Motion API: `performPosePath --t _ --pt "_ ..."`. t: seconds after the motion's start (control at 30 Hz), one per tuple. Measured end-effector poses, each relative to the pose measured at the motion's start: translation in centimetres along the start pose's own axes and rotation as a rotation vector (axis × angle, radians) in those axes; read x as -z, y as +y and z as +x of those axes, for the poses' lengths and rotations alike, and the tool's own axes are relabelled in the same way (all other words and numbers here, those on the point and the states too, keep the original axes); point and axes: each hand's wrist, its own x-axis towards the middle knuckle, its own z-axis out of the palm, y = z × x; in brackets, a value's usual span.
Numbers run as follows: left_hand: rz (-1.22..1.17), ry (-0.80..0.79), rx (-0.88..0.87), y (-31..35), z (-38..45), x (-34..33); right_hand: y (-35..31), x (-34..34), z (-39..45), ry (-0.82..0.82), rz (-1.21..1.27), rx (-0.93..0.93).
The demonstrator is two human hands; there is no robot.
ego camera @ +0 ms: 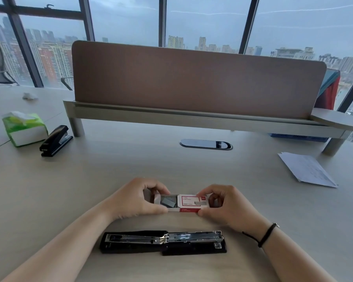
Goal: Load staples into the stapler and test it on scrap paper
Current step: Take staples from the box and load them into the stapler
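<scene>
A black stapler [163, 242] lies folded fully open on the desk in front of me, its metal staple channel facing up. Just beyond it I hold a small red and white staple box [192, 202] with both hands. My left hand [137, 197] grips the inner tray, which is slid out to the left. Grey staple strips [168, 201] show in the tray. My right hand [225, 204] pinches the outer sleeve of the box. Scrap paper [307, 169] lies at the right on the desk.
A second black stapler [55, 140], closed, stands at the left beside a green and white tissue pack [25, 129]. A brown divider panel [192, 80] on a grey rail crosses the desk's far side. An oval cable port [205, 144] sits mid-desk.
</scene>
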Motion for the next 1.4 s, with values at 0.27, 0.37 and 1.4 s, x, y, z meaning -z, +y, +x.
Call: performPosePath --t 0.27,0.37,1.4 --pt "-0.026 -0.014 -0.039 -0.6 0.4 -0.4 0.0 0.0 -0.1 -0.004 -0.003 0.03" --pt "-0.025 -0.039 -0.029 -0.6 0.6 -0.2 0.1 -0.2 0.0 0.004 -0.003 0.033" --pt "-0.297 0.137 0.094 0.0 0.5 0.5 -4.1 -0.5 0.2 0.133 -0.239 0.141"
